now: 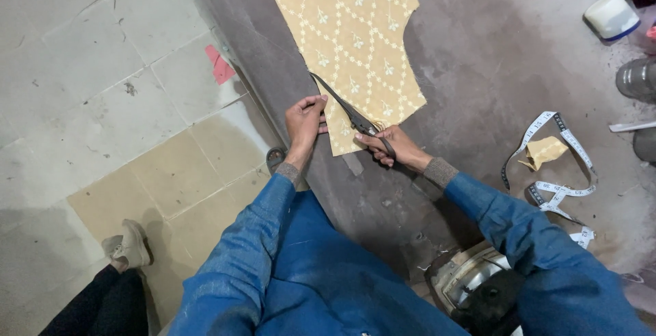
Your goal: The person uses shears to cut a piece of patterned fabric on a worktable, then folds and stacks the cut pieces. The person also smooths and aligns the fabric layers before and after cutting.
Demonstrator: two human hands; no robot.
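The right hand is closed around the handles of the scissors, whose blades stand open along the left edge of the yellow cloth on the grey table. The left hand pinches that edge just beside the blades. The cloth's right side already shows a curved cut-out and a slanted lower edge (both look trimmed), so the shaping seems well along; the left edge from the blades upward appears uncut. A tape measure lies well apart to the right, with a small yellow scrap inside its loop.
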